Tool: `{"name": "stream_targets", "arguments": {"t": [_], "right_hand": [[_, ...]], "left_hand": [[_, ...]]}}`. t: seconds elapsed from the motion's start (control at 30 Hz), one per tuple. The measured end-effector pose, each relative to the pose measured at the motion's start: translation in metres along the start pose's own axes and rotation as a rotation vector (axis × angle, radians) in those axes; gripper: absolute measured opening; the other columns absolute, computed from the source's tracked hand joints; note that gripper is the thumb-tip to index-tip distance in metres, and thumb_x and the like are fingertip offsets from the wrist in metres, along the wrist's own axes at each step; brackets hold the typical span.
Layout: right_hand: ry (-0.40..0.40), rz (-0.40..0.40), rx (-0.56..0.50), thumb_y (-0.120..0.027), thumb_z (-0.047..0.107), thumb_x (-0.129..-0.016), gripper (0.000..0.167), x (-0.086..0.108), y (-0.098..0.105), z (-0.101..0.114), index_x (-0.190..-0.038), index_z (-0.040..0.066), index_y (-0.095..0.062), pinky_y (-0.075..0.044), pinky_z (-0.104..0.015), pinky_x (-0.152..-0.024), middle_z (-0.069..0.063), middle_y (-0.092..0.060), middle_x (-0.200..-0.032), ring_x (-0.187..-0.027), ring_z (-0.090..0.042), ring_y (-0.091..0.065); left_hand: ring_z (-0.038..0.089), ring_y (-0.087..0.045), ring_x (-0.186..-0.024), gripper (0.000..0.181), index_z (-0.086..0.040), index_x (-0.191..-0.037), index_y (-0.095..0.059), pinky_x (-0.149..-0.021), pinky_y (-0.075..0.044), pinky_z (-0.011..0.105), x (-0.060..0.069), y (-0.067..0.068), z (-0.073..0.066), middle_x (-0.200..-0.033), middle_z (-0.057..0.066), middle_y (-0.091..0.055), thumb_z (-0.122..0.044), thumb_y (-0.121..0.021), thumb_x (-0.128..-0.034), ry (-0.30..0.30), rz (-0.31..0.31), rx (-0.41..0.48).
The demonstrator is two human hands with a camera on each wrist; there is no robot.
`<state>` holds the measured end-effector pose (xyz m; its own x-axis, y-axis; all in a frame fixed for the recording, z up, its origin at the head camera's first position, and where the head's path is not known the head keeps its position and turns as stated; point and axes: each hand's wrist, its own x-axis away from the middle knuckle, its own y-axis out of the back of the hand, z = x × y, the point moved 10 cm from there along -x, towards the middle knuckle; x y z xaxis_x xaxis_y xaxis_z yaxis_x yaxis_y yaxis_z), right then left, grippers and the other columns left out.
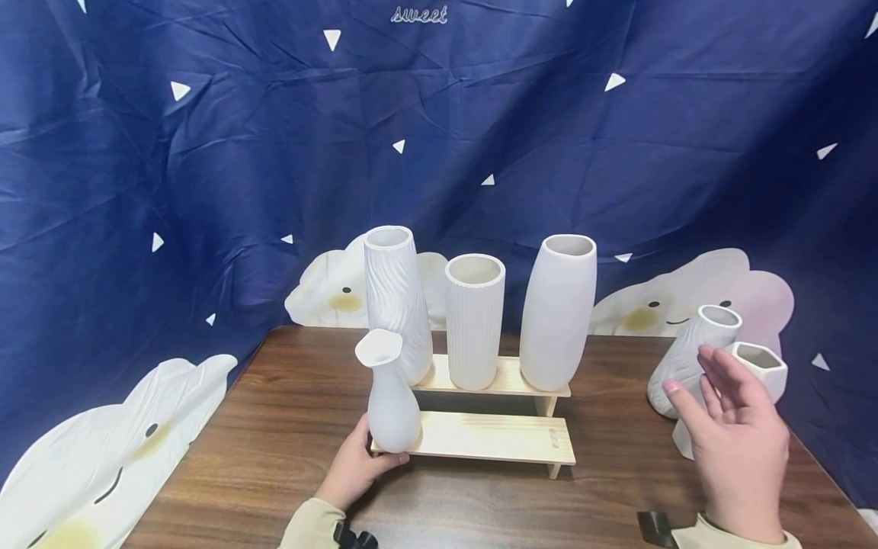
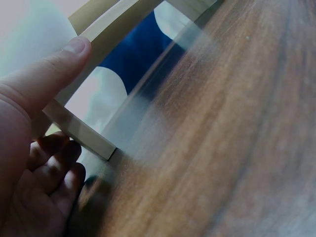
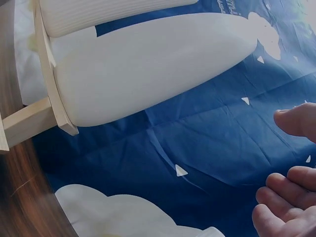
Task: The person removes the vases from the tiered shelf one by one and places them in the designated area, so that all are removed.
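My left hand [image 1: 361,463] holds the base of a small white narrow-necked vase [image 1: 393,404] at the left end of the lower shelf [image 1: 490,437]. In the left wrist view, the thumb [image 2: 59,64] lies along the vase's foot and the shelf's front edge; other fingers curl low beside a shelf leg [image 2: 86,132]. My right hand [image 1: 744,438], fingers loosely bent and holding nothing, hovers in front of a swirl-ribbed white vase [image 1: 675,374] and a faceted white vase [image 1: 771,374], partly hiding both.
The upper wooden shelf [image 1: 507,374] carries a tall wavy vase [image 1: 394,305], a ribbed cylindrical vase [image 1: 473,328] and a smooth tall vase [image 1: 559,313]. All stand on a brown wooden table [image 1: 274,427] before a blue cloth [image 1: 439,114] printed with clouds.
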<state>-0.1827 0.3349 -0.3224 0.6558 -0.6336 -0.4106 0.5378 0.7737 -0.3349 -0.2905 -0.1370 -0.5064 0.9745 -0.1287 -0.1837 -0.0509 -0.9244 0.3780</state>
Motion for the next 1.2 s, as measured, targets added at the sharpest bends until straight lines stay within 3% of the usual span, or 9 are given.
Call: {"name": "stream_targets", "arguments": {"t": [0.57,1.0,1.2], "right_hand": [[-0.008,0.082,0.034,-0.071,-0.026,-0.074,0.063,0.011,-0.021,0.001,-0.132,-0.006,-0.059,-0.044,-0.017,-0.1,-0.007,-0.067,-0.126,-0.125,-0.016,-0.058],[-0.016,0.146,-0.008,-0.067,-0.029,-0.075,0.061,0.023,-0.039,0.001,-0.132,-0.007,-0.058,-0.043,-0.019,-0.103,-0.012,-0.065,-0.13,-0.127,-0.017,-0.057],[-0.017,0.174,0.067,-0.068,-0.027,-0.076,0.062,0.026,-0.046,-0.001,-0.133,-0.004,-0.058,-0.043,-0.018,-0.102,-0.008,-0.066,-0.129,-0.126,-0.014,-0.057]], "left_hand": [[0.032,-0.051,-0.132,0.086,-0.01,-0.143,-0.049,-0.112,-0.034,0.056,0.001,0.0,0.0,-0.133,0.007,-0.062,-0.025,-0.092,-0.0701,0.016,0.001,-0.002],[0.032,-0.05,-0.133,0.085,-0.011,-0.143,-0.049,-0.113,-0.033,0.056,0.0,-0.001,0.002,-0.133,0.006,-0.062,-0.025,-0.092,-0.0704,0.018,0.003,0.002],[0.032,-0.05,-0.133,0.085,-0.011,-0.143,-0.049,-0.113,-0.033,0.056,-0.001,0.0,0.002,-0.134,0.006,-0.062,-0.024,-0.092,-0.0705,0.014,0.003,0.008]]}}
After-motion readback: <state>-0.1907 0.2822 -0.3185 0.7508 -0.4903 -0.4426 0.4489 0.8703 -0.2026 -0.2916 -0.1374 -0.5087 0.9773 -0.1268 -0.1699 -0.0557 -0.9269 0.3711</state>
